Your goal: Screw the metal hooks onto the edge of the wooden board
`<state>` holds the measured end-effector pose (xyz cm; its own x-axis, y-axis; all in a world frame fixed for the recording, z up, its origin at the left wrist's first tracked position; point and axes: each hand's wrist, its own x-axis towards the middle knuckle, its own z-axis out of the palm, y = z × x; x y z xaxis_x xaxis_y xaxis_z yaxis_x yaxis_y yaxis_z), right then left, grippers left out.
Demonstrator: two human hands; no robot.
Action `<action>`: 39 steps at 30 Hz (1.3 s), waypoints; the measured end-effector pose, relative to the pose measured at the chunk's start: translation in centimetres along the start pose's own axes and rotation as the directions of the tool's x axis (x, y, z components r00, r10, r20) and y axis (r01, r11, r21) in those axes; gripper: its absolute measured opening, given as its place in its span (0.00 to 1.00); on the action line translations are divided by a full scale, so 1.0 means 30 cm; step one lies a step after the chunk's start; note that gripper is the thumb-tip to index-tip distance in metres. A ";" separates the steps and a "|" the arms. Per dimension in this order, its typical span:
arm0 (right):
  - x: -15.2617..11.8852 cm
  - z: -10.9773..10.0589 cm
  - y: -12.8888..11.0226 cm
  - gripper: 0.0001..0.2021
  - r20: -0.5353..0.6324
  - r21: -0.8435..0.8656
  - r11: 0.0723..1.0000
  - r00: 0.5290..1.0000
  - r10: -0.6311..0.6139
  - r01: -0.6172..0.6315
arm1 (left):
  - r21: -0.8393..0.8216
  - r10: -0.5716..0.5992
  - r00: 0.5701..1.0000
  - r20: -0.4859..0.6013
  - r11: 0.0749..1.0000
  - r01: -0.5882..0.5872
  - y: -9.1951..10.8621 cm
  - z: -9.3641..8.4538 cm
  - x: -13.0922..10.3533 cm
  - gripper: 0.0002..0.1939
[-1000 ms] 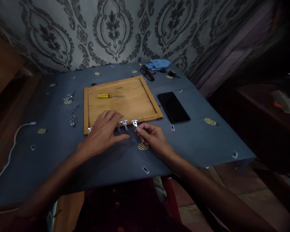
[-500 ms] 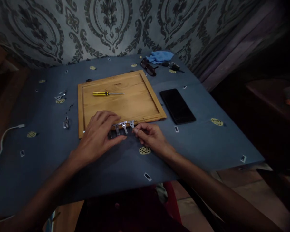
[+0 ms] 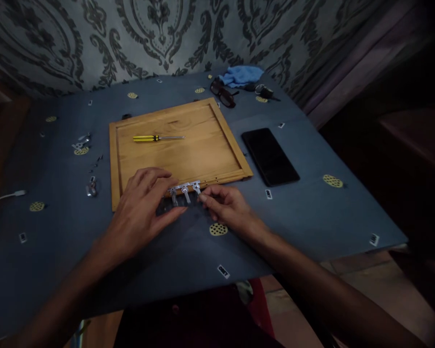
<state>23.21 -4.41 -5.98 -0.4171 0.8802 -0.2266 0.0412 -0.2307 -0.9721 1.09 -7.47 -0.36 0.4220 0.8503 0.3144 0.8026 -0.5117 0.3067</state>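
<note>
A framed wooden panel lies flat on the table, a yellow-and-black screwdriver resting on it. Along its near edge sit several silver metal hinges side by side, partly covered by my left hand. My right hand pinches the lower end of the rightmost hinge between thumb and fingers. Over the panel's near edge, my left hand is spread, its fingers on the wood side and its thumb apart below the hinges. Some fingertips of the left hand are hard to make out.
A black phone lies right of the panel. Sunglasses, a blue cloth and keys are at the back. Left of the panel are loose metal hinge parts, small screws and a white cable.
The view has shifted slightly, so the panel and table items appear moved a little. Both hands keep nearly the same pose at the hinges.
</note>
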 end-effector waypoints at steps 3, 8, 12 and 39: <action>-0.004 -0.003 0.002 0.16 -0.014 0.006 1.000 1.000 -0.006 0.006 | 0.002 0.003 1.000 0.002 1.000 -0.003 -0.001 0.001 0.001 0.18; -0.008 -0.002 0.001 0.14 -0.011 0.009 1.000 1.000 -0.015 0.015 | -0.003 -0.009 1.000 0.008 1.000 0.009 -0.001 0.005 0.003 0.16; -0.003 0.000 -0.005 0.14 0.015 0.015 1.000 1.000 -0.026 0.025 | -0.008 -0.021 1.000 0.004 1.000 0.021 -0.004 0.009 0.001 0.15; -0.009 -0.015 -0.010 0.15 0.045 0.022 1.000 0.999 -0.010 0.009 | 0.123 -0.029 0.979 0.202 0.992 0.004 0.026 0.067 0.076 0.26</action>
<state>23.72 -4.40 -5.64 -0.4583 0.8628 -0.2134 0.0176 -0.2313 -0.9727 3.51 -5.69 -1.20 0.4754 0.8719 0.1171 0.8499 -0.4896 0.1951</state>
